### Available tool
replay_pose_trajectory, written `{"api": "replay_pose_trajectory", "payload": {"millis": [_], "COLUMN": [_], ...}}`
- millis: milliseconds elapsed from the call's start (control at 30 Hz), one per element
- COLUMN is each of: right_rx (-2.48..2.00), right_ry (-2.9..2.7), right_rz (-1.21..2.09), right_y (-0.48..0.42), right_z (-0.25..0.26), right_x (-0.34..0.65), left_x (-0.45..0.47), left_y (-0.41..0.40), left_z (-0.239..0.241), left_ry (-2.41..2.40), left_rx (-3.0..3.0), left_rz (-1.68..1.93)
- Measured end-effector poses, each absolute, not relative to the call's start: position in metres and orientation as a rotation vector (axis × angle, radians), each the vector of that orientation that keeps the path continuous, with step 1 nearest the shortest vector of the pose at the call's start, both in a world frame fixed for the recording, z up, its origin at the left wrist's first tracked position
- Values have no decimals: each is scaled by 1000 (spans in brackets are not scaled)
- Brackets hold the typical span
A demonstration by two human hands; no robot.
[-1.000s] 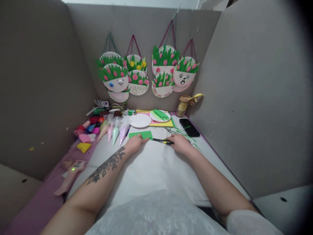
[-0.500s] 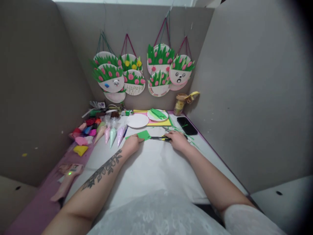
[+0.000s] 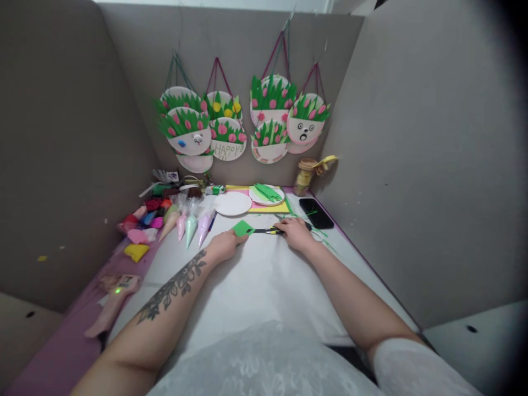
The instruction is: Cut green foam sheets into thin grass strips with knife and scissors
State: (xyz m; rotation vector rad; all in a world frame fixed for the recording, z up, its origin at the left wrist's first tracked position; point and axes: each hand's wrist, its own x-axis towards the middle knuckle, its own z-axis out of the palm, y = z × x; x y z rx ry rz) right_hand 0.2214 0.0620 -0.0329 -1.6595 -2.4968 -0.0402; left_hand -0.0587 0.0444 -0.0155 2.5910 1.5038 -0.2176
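Pinched in my left hand [image 3: 225, 245] is a piece of green paper [image 3: 243, 227], held just above the white table covering. My right hand [image 3: 295, 233] is closed around scissors [image 3: 270, 231] with black and yellow parts. Their blades point left, and the tips touch or overlap the right edge of the green paper; I cannot tell exactly how far in they reach. Thin green offcuts [image 3: 324, 237] lie to the right of my right hand. Behind the hands, a white paper plate [image 3: 267, 201] bears cut green strips [image 3: 266, 191]. A plain white plate [image 3: 233, 203] lies beside it.
Piping bags of coloured filling [image 3: 190, 228] and colourful clay packets [image 3: 138, 236] lie at left, near a pink handheld device [image 3: 111, 308]. A phone [image 3: 315, 213] and a lidded cup [image 3: 304, 177] stand at right. Decorated plates [image 3: 270, 151] hang on the grey partition.
My left hand has turned the green paper, so it now sits tilted with a corner pointing up. My right hand and the scissors have shifted slightly left.
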Motion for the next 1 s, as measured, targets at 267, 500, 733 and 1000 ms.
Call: {"api": "replay_pose_trajectory", "payload": {"millis": [267, 500, 733, 1000], "right_rx": [-1701, -1671, -1603, -1625], "right_ry": [-2516, -2549, -2578, -2551], "right_rz": [17, 33, 51, 78], "right_y": [59, 52, 47, 47], "right_z": [-29, -27, -29, -29], "right_x": [230, 221, 213, 215], "left_x": [-56, -55, -59, -85], "left_y": [40, 37, 38, 36], "left_z": [-13, -13, -18, -4], "left_ry": [1518, 1507, 1482, 1371], "left_rx": [2561, 2550, 2609, 2582], "left_rz": [-153, -84, -13, -255]}}
